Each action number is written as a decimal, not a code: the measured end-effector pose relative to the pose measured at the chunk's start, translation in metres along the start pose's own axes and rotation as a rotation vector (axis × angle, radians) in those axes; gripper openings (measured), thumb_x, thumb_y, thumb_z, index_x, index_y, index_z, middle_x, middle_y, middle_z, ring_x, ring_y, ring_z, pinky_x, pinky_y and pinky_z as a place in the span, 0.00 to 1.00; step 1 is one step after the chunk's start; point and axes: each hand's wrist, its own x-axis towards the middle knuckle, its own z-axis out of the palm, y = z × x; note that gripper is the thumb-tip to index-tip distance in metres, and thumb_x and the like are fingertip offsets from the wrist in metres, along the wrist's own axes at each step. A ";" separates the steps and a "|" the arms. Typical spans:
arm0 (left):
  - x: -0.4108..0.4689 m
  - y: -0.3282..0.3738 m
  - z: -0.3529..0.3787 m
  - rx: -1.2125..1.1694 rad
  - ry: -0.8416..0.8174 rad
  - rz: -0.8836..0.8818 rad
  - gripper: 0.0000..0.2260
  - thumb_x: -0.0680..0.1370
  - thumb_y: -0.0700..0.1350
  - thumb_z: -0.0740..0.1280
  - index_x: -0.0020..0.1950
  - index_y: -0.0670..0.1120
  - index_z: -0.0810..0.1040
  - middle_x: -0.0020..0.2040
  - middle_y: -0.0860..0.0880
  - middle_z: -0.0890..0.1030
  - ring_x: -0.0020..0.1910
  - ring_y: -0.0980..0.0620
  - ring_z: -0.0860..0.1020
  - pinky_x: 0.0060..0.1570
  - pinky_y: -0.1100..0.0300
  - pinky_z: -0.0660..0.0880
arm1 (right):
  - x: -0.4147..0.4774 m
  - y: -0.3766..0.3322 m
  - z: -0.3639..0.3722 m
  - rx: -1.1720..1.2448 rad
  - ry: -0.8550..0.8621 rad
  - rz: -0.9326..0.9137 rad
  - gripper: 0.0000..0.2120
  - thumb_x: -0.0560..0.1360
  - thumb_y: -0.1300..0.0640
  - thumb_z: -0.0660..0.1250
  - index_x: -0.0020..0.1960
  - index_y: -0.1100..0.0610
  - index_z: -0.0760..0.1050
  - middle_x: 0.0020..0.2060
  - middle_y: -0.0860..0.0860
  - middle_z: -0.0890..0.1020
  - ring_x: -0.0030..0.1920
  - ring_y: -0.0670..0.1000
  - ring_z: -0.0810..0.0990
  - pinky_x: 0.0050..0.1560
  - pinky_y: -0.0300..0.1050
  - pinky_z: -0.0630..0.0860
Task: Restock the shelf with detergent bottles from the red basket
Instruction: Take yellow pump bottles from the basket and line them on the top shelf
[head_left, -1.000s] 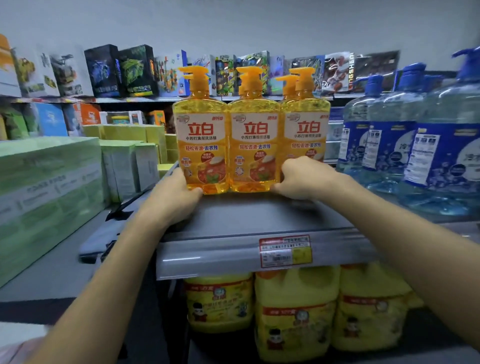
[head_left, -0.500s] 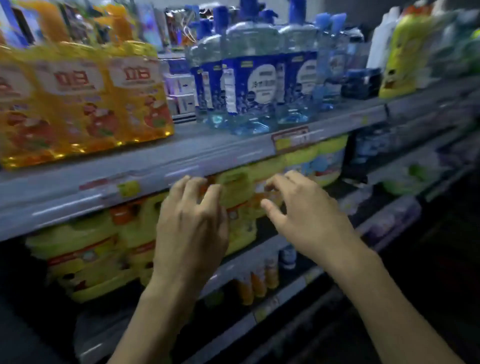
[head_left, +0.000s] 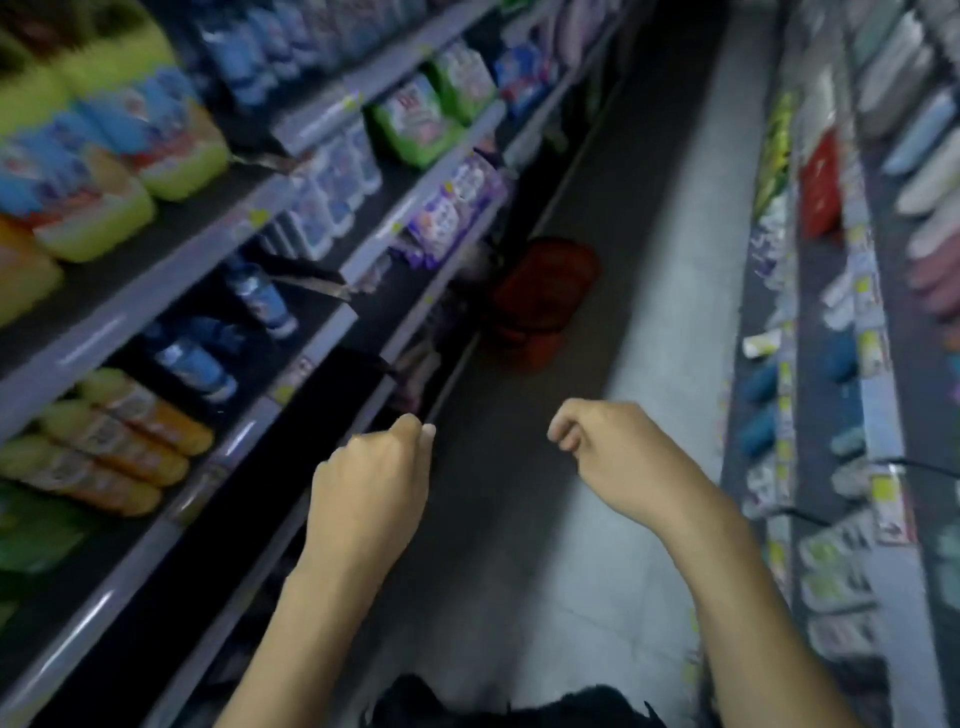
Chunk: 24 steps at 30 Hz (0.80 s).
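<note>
— Swung right and down since half a second ago: away from the shelf front, now along the aisle floor (head_left: 649, 322). Dropped too, left hand (head_left: 371, 483) and right hand (head_left: 613, 457), off the height of the shelf edge.
— State of the left hand?
— Low in the middle, back up, fingers (head_left: 410, 428) loosely curled under, gripping nothing. Right by the lip of the bottom shelf; touching or not, cannot tell.
— And the right hand?
— Just beside the left, a gap between, over the dark strip of floor. Fingers (head_left: 563, 434) loosely curled as well, empty.
— Red basket (head_left: 540, 306)?
— Down on the floor farther along the aisle, tight against the foot of the left shelves (head_left: 130, 314), well beyond both hands. Too dark and blurred to make out any contents.
— Bottles on those shelves?
— Yellow-green jugs (head_left: 171, 161) up top at the left, blue bottles (head_left: 197, 358) a tier lower, orange bottles (head_left: 130, 431) in a row below those. Green packs (head_left: 415, 124) and purple packs (head_left: 447, 208) farther along. All smeared by motion.
— Other side?
— Right shelves (head_left: 857, 364), crammed with small goods, one red pack (head_left: 821, 182) among them.
</note>
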 end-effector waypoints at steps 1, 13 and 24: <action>0.006 0.012 0.008 0.006 -0.009 0.046 0.15 0.83 0.51 0.58 0.38 0.46 0.68 0.26 0.49 0.71 0.23 0.46 0.72 0.22 0.59 0.64 | 0.000 0.015 -0.004 0.007 0.018 0.017 0.15 0.77 0.62 0.57 0.51 0.45 0.76 0.48 0.47 0.82 0.48 0.52 0.82 0.51 0.53 0.81; 0.127 0.091 0.086 0.024 -0.200 0.191 0.05 0.80 0.47 0.65 0.51 0.47 0.75 0.40 0.50 0.76 0.37 0.46 0.77 0.31 0.56 0.66 | 0.085 0.121 -0.051 0.123 0.041 0.169 0.10 0.80 0.57 0.60 0.57 0.47 0.77 0.47 0.45 0.83 0.48 0.51 0.82 0.51 0.52 0.80; 0.348 0.145 0.151 -0.067 -0.242 0.277 0.09 0.79 0.49 0.65 0.57 0.47 0.75 0.46 0.48 0.79 0.41 0.42 0.80 0.35 0.50 0.77 | 0.252 0.157 -0.169 0.011 0.070 0.246 0.09 0.80 0.56 0.62 0.58 0.48 0.76 0.44 0.46 0.84 0.46 0.49 0.82 0.51 0.52 0.80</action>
